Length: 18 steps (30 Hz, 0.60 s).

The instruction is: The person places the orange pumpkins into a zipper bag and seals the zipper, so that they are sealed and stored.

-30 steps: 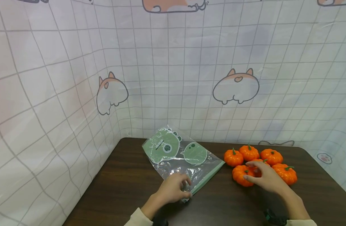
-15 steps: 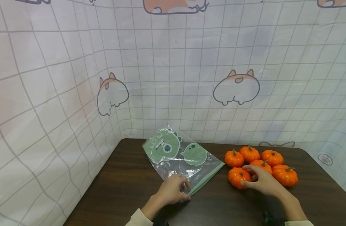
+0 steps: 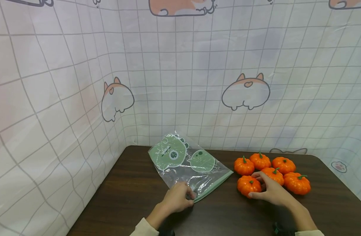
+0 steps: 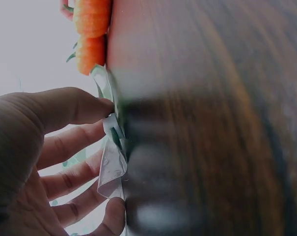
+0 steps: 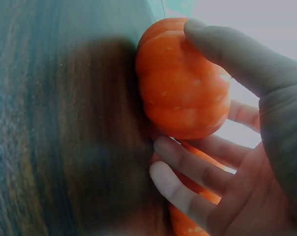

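A clear plastic bag with green cartoon prints and a green strip along one edge lies flat at the middle of the table. My left hand is at its near corner; in the left wrist view the thumb and index finger pinch the crinkled bag edge, the other fingers lying behind it. To the right, my right hand holds the nearest small orange pumpkin, thumb on its near side and fingers at the far side. In the right wrist view this pumpkin sits on the table between thumb and fingers.
Several more small pumpkins with green stems stand clustered behind and right of the right hand. The dark wood table meets a white gridded cloth with cartoon dogs at the back and left.
The right hand has drawn the nearest pumpkin slightly left, away from the cluster. The left hand has moved slightly left and its thumb and fingers have closed on the bag's corner.
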{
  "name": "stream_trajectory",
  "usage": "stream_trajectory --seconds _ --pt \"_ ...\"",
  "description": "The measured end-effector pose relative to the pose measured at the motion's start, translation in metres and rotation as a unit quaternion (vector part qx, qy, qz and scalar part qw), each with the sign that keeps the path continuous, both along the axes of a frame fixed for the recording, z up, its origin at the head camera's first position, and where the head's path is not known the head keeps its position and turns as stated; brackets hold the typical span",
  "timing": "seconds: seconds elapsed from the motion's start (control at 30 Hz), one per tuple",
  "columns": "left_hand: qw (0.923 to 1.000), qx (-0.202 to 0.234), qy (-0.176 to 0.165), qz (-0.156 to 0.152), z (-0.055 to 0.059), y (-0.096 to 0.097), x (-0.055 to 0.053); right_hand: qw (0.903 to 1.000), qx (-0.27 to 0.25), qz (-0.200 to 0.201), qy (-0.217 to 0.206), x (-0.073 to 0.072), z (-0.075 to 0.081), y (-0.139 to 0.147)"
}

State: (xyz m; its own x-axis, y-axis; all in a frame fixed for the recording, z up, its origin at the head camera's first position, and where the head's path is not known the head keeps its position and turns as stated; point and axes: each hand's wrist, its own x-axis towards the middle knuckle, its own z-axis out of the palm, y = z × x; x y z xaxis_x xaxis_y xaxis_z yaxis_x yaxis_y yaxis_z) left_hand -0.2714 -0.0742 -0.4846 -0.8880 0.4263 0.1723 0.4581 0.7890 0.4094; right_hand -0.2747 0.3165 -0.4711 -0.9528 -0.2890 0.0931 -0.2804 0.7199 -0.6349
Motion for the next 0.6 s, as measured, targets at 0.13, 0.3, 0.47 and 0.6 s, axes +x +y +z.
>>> stream_trajectory --seconds 0.13,0.3,0.47,0.6 --pt "0.9998 -0.006 0.018 0.007 -0.0025 0.0003 -0.0009 1.0000 -0.002 -0.001 0.005 0.0008 -0.0018 -0.0002" --pt "0.9993 -0.010 0.036 0.010 -0.0036 -0.0006 -0.0019 1.0000 0.001 -0.002 -0.001 0.0017 -0.0025 -0.0003" --pt "0.9988 -0.011 0.048 0.010 -0.0023 -0.0032 -0.0035 1.0000 0.003 0.000 -0.003 0.0020 -0.0019 -0.0004" --pt "0.9973 -0.015 0.070 0.016 -0.0004 -0.0056 -0.0045 1.0000 0.000 0.002 0.000 0.0021 -0.0018 -0.0008"
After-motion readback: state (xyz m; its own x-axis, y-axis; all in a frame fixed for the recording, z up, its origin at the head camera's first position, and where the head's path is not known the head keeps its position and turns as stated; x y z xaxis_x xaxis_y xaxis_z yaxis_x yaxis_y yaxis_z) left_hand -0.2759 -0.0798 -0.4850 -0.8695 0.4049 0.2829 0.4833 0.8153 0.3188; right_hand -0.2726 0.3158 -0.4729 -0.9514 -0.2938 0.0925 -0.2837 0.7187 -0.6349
